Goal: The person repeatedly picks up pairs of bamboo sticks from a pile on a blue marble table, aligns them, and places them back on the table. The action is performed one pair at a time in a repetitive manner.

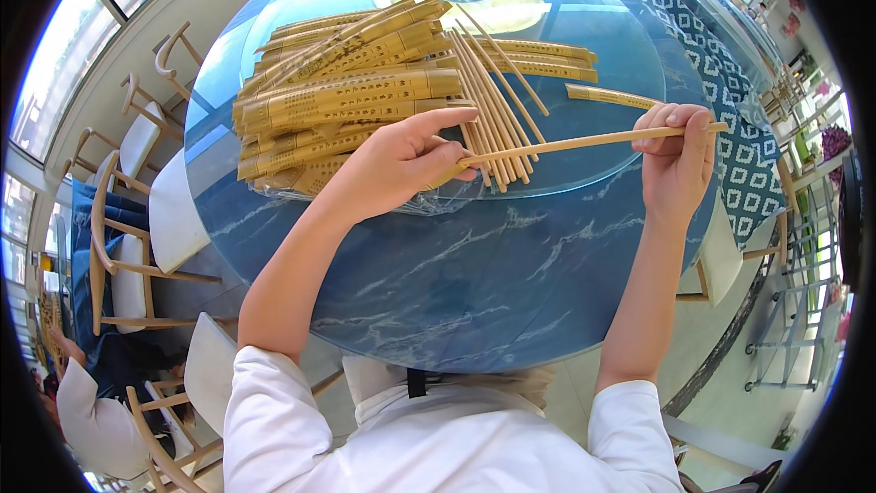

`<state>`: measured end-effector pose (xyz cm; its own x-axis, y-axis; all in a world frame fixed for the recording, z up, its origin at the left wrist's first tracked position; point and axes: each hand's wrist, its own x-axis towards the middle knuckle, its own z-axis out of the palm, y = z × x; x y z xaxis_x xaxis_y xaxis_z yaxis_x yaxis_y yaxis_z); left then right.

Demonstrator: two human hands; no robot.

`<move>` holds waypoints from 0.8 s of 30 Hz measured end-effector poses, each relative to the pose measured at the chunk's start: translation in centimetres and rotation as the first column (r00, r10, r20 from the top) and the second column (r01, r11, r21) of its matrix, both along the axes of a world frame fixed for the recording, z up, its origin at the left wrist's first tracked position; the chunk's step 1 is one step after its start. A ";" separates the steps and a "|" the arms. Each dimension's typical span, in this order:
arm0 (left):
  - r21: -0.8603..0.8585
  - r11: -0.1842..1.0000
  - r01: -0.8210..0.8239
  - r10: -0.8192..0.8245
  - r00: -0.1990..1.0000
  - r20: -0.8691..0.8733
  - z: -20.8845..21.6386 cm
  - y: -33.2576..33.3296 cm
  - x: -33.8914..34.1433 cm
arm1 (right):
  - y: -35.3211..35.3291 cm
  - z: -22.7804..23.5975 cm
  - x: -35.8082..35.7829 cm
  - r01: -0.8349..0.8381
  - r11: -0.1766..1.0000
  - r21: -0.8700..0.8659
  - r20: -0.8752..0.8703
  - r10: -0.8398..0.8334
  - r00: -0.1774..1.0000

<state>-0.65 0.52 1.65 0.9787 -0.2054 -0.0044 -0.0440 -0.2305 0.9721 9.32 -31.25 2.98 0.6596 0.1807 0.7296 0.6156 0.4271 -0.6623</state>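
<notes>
A pair of light wooden chopsticks [566, 141] stretches between my hands, lying close together. My right hand [677, 141] is closed round their right end, with the tips sticking out past my fingers. With thumb and fingers pinched, my left hand [394, 164] holds a gold paper sleeve [444, 177] where the chopsticks' left end meets it; most of that sleeve is hidden under the hand. Just beyond lies a heap of gold printed paper sleeves [351, 96]. Bare chopsticks [488, 105] lie in a loose bunch to the right of the heap.
More gold sleeves [543, 59] lie right of the bunch, and a single sleeve [610, 96] rests near my right hand. All are on a round blue marbled table [456, 283] with a glass turntable [602, 169]. Clear plastic film [424, 204] peeks from under the heap. Chairs [178, 210] surround the table.
</notes>
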 end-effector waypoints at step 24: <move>0.067 0.981 0.181 -0.184 0.981 0.055 -0.5 0.0 0.0 | -0.1 -0.6 0.8 0.082 0.994 0.073 -0.211 -0.065 0.975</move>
